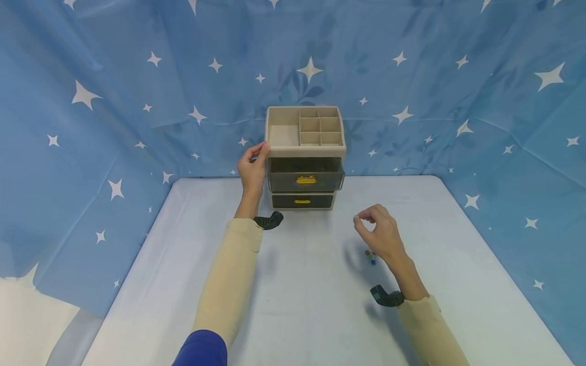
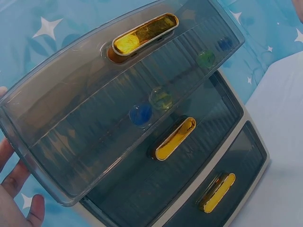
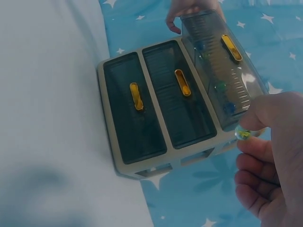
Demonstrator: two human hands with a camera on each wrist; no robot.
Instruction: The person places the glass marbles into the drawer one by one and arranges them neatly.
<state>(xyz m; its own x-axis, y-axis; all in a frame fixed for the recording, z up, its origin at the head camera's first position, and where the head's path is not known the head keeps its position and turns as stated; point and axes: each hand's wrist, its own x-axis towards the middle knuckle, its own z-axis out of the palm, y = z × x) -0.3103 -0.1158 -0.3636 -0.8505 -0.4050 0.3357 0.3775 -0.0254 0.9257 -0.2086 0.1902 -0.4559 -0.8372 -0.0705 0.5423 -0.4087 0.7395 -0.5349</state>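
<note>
A beige desktop drawer organizer (image 1: 305, 151) stands at the back of the table. Its clear grey top drawer (image 1: 286, 182) is pulled out; in the left wrist view, several marbles lie in it, including a blue marble (image 2: 140, 115) and a green marble (image 2: 206, 59). My left hand (image 1: 253, 170) touches the organizer's upper left side, its fingers loosely bent, partly hidden behind the drawer in the wrist views. To the right of the organizer, above the table, my right hand (image 1: 382, 233) pinches a clear marble with yellow-green inside (image 3: 243, 134) between thumb and index finger.
Several small marbles (image 1: 373, 262) lie on the white table (image 1: 302, 284) beneath my right hand. Two lower drawers with gold handles are closed, as the bottom drawer (image 3: 135, 109) shows. Open compartments (image 1: 320, 124) top the organizer. A blue star-patterned curtain (image 1: 412, 81) hangs behind.
</note>
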